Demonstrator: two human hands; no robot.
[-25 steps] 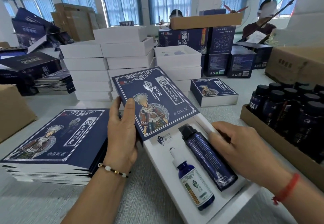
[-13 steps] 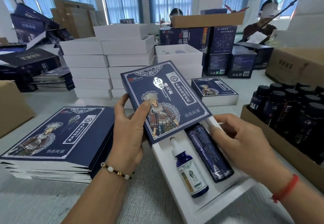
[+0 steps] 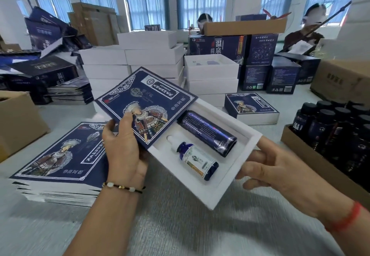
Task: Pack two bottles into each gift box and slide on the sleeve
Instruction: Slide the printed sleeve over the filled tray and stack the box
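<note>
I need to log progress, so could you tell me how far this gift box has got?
Done: both bottles, the tall dark bottle and the dropper bottle, lie in the white box. In hand: the left hand holds the blue sleeve partly over the box's far end, while the right hand grips the near end. Left: pushing the sleeve fully over, since both bottles still show. One sleeved box sits behind.

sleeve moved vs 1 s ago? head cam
Yes. The sleeve, held by the left hand, has slid further over the white gift box: it now hides the tall bottle cap, exposed earlier.
</note>
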